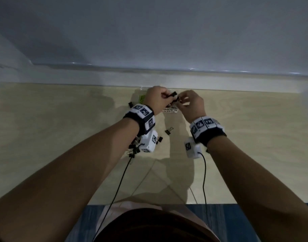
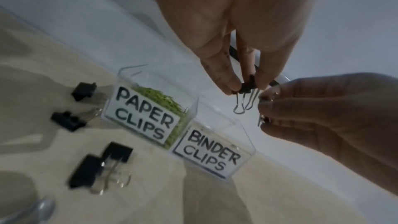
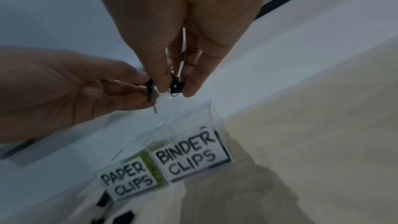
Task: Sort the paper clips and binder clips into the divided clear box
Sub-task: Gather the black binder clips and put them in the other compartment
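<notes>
Black and small, a binder clip hangs pinched between the thumb and fingertips of the left hand, its wire handles pointing down; the right hand pinches a second binder clip in the same way, and both hands hover close together above the divided clear box, which stands on the pale wooden counter at its far edge, against the wall; the box has two compartments, one labelled PAPER CLIPS and heaped with green paper clips, the other labelled BINDER CLIPS and, as far as the wrist views show, holding nothing yet, though the label hides its floor; several loose binder clips lie on the counter to the left of the box, near the left wrist, and one more lies apart between the forearms; the paper clips look sorted, so the step in hand is probably the binder clips, two carried at once; the next move calls for bringing each clip over the right-hand compartment, clear of the dividing wall, and letting the fingers part so that it falls inside; the opening is narrow and the hands crowd each other, so releasing one clip at a time seems the safer way, lest one land among the paper clips or bounce out onto the counter.
</notes>
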The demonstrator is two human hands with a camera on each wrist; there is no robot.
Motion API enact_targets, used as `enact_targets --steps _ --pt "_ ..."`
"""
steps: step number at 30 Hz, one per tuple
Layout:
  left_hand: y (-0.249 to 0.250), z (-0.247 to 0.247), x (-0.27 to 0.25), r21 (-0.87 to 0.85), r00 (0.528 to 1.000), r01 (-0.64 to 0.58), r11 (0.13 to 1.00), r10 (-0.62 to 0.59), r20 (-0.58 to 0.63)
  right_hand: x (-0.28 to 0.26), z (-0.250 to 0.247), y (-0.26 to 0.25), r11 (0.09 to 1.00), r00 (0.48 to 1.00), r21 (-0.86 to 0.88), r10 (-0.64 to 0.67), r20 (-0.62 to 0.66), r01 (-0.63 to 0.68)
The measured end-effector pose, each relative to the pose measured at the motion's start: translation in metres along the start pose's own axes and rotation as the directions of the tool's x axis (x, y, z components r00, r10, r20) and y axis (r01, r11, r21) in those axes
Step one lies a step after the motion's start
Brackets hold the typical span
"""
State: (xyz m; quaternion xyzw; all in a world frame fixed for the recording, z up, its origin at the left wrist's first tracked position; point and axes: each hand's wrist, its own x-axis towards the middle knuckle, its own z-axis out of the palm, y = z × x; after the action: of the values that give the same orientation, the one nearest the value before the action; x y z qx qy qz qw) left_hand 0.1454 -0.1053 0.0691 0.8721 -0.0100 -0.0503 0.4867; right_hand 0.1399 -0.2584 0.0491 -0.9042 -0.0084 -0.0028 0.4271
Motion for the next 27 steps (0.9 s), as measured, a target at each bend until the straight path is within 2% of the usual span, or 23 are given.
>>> enact_targets --steps 5,8,10,12,14,15,16,18,21,23,25,27 --pt "-0.017 -0.023 0.012 0.116 1.0 -0.015 0.993 0.014 0.009 0.02 0.012 -0.006 0.982 1.0 -0.19 -0.013 0.014 0.015" --pt "-0.053 -0.052 0.005 0.161 0.99 0.003 0.987 0.02 -0.141 -0.001 0.026 -0.006 0.955 0.987 -0.248 -0.15 0.06 0.16" --pt "-0.082 -0.07 -0.001 0.211 0.977 0.08 0.974 -0.034 -0.212 -0.02 0.041 -0.009 0.929 0.963 -0.281 -0.193 0.189 0.241" --pt "-0.102 -0.079 -0.007 0.323 0.984 0.153 0.934 -0.112 -0.14 -0.032 0.057 -0.017 0.915 0.917 -0.316 -0.122 0.381 0.253" --pt "-0.115 -0.075 -0.01 0.429 0.988 0.126 0.894 -0.153 0.03 -0.035 0.073 -0.025 0.886 0.837 -0.377 -0.023 0.547 0.271" --pt "-0.119 -0.071 -0.012 0.465 0.981 0.093 0.88 -0.16 0.108 -0.035 0.08 -0.027 0.873 0.811 -0.394 -0.003 0.586 0.287" --pt "-0.122 -0.065 -0.013 0.487 0.972 0.073 0.87 -0.17 0.159 -0.034 0.087 -0.028 0.867 0.803 -0.397 -0.006 0.596 0.301" --pt "-0.126 -0.056 -0.014 0.5 0.967 0.066 0.864 -0.179 0.182 -0.036 0.099 -0.029 0.855 0.815 -0.4 -0.043 0.578 0.329" --pt "-0.125 -0.043 -0.019 0.52 0.987 0.058 0.852 -0.126 0.097 -0.038 0.108 -0.026 0.817 0.821 -0.431 -0.087 0.564 0.383" --pt "-0.123 -0.038 -0.025 0.535 0.994 0.076 0.842 -0.103 0.021 -0.038 0.107 -0.026 0.792 0.795 -0.438 -0.097 0.599 0.426" --pt "-0.122 -0.035 -0.03 0.486 0.993 0.118 0.866 -0.114 -0.038 -0.041 0.103 -0.027 0.789 0.777 -0.428 -0.095 0.623 0.44" --pt "-0.122 -0.034 -0.035 0.446 0.991 0.131 0.885 -0.116 -0.06 -0.047 0.096 -0.029 0.819 0.808 -0.416 -0.096 0.581 0.396"
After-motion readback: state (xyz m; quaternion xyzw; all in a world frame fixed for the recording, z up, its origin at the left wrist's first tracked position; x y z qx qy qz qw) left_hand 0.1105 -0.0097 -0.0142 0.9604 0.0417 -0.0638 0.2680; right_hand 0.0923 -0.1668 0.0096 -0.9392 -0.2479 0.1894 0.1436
